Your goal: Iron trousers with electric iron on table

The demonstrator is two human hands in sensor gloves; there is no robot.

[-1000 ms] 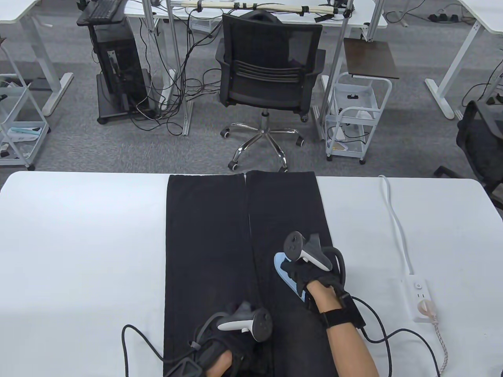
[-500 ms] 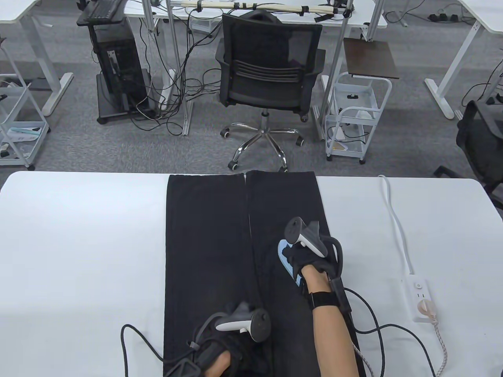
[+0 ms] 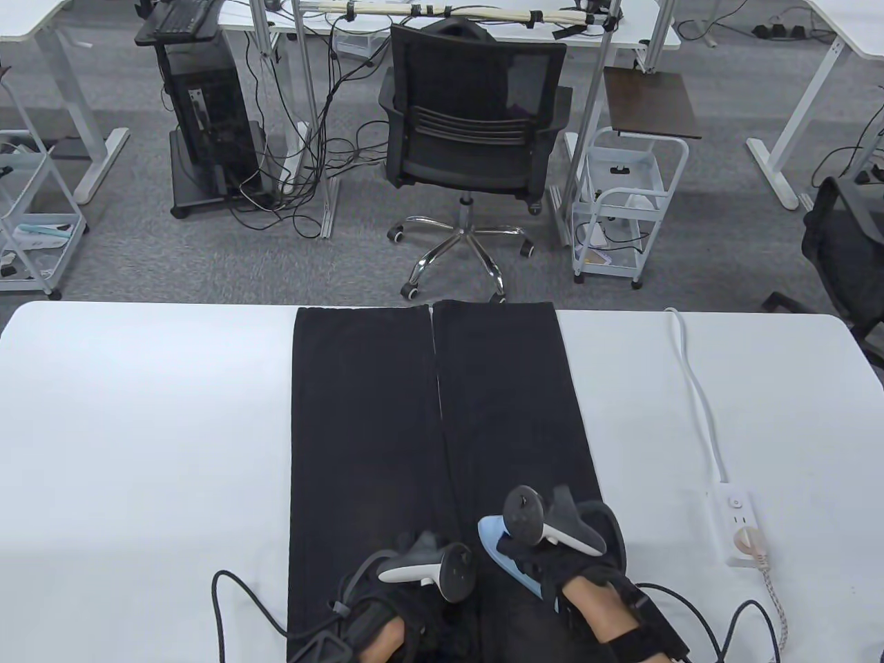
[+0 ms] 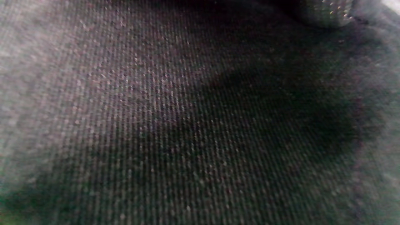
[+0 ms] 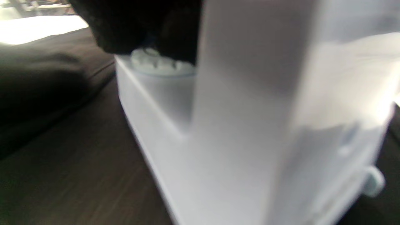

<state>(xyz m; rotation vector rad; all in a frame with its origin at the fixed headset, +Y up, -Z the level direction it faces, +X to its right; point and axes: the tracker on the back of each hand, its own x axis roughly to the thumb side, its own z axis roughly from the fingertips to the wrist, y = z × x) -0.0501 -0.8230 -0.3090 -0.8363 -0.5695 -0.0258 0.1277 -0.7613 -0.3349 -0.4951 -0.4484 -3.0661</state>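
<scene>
Black trousers [image 3: 428, 414] lie flat along the middle of the white table [image 3: 138, 428], legs pointing away from me. My right hand [image 3: 552, 552] grips the handle of a light blue electric iron [image 3: 501, 552] that sits on the right trouser leg near the table's front edge. The iron fills the right wrist view [image 5: 237, 125], with my gloved fingers [image 5: 140, 28] on top of it. My left hand [image 3: 407, 608] rests on the trousers near the front edge, left of the iron. The left wrist view shows only dark trouser fabric [image 4: 187, 125].
A white power strip [image 3: 737, 528] with a plug in it lies on the table at the right, its white cable [image 3: 694, 394] running to the far edge. Glove cables trail at the front edge. An office chair [image 3: 473, 131] stands beyond the table.
My right hand pushed the iron a little up the right leg, then pulled it back down toward the front edge. My left hand stayed in place.
</scene>
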